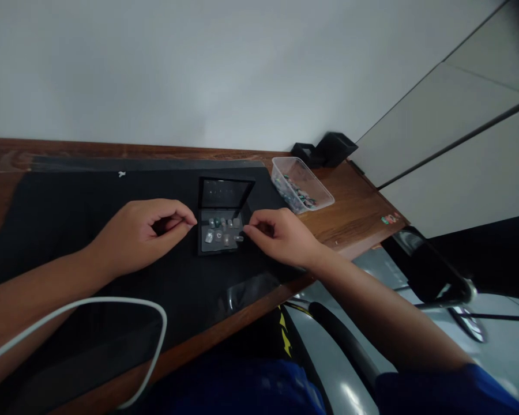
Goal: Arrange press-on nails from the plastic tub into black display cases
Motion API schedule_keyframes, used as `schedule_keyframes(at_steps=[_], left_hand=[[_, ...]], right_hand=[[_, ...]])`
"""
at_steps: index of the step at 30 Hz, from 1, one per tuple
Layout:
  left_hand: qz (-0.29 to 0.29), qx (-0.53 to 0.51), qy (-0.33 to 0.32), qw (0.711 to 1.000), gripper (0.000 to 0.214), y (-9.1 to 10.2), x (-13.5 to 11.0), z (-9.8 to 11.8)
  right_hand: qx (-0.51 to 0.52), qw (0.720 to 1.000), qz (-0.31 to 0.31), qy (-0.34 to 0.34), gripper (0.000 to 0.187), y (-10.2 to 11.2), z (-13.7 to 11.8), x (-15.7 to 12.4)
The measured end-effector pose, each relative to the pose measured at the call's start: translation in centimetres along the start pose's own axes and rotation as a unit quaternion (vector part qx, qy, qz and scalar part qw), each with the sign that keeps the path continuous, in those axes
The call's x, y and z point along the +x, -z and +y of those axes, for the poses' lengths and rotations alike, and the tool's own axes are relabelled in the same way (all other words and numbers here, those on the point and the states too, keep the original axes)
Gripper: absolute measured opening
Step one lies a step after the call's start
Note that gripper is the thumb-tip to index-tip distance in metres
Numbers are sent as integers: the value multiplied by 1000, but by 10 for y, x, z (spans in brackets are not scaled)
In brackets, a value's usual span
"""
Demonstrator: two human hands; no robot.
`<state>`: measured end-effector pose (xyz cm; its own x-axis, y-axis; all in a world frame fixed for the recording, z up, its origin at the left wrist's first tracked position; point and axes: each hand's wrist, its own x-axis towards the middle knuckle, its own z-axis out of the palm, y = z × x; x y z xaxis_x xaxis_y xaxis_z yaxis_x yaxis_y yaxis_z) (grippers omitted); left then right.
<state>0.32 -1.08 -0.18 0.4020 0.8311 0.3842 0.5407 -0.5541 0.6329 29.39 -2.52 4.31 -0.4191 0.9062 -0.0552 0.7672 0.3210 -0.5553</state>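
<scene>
A white curved cable (112, 299) is nearest us. An open black square box (218, 248) with small shiny pieces (226, 240) rests on the black-covered wooden desk (354, 204). Just beside it, our left hand (138, 236) has fingertips together; whether our right hand (285, 237), at its other side, grips, we cannot tell.

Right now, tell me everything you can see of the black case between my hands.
The black, plastic-looking case lies open on the dark mat, its lid raised behind, framed and translucent-looking. Small clear and teal pieces form two rough rows on its grey floor. Your left hand and right hand are close beside it; contact is unclear.
</scene>
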Motion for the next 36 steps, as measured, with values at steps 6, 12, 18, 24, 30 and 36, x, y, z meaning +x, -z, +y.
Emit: schedule_keyframes(at_steps=[6, 12, 18, 24, 30, 36], left_hand=[[-7, -5, 1, 1000, 21, -4, -1, -5], [0, 15, -20, 1000, 20, -6, -1, -11], [28, 42, -13, 999, 18, -4, -1, -11], [26, 47, 6, 999, 20, -5, 0, -14], [16, 46, 21, 999, 23, -5, 1, -10], [-12, 51, 25, 998, 27, -5, 2, -9]], right_hand=[[-55, 998, -19, 13, 10, -2, -11, -3], [-92, 995, -34, 19, 34, 1, -24, -2], [-84, 994, -32, 68, 10, 7, -13, 2], [-73, 989, -75, 107, 8, 12, -4, 8], [-43, 995, -70, 55, 18, 11, -7, 10], [-34, 993, -99, 50, 17, 9, -7, 10]])
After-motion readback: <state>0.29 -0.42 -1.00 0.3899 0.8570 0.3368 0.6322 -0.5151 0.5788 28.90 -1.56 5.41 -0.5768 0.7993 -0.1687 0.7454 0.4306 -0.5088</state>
